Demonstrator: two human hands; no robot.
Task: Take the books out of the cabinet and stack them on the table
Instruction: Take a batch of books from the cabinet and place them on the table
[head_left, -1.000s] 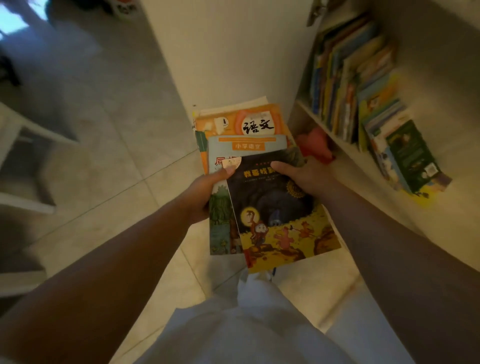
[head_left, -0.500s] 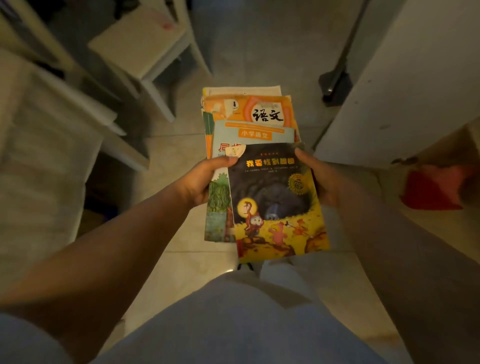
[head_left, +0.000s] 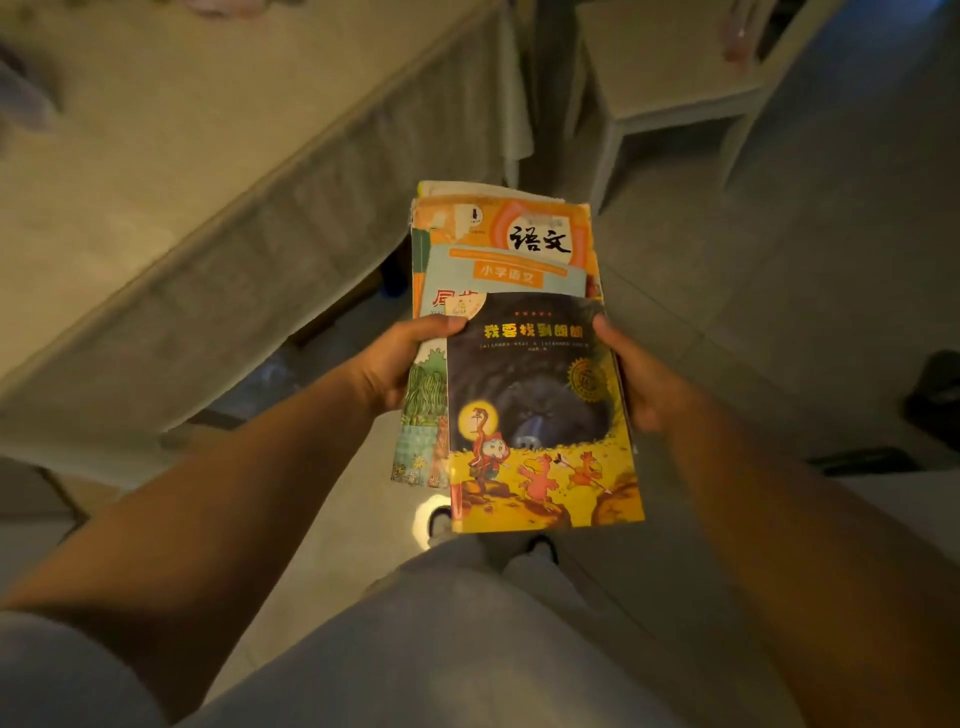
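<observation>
Dim, warm light; upper left corner smeared by motion blur, so the pale things at the far end of the table (head_left: 156, 130) cannot be identified. Stack of books (head_left: 511, 322) held in the air in front of the body, over the tiled floor (head_left: 779, 270), just right of the table's cloth-draped edge and not touching it. Only three covers readable: dark picture book (head_left: 540, 415) on top with yellow cartoon figures, light blue workbook (head_left: 506, 273) beneath it, orange textbook (head_left: 501, 228) lower down; at least one more pale book edge shows at the far end, count uncertain. Left hand (head_left: 400, 364) grips the stack's left edge, thumb across the top, fingers hidden underneath. Right hand (head_left: 644, 379) grips the right edge likewise, thumb on the dark cover. White chair (head_left: 670, 88) upper right, cut off by the frame. Shoe tips (head_left: 441, 519) just visible below the stack, mostly hidden by the books and pale trousers. Dark object at the right edge, unclear.
</observation>
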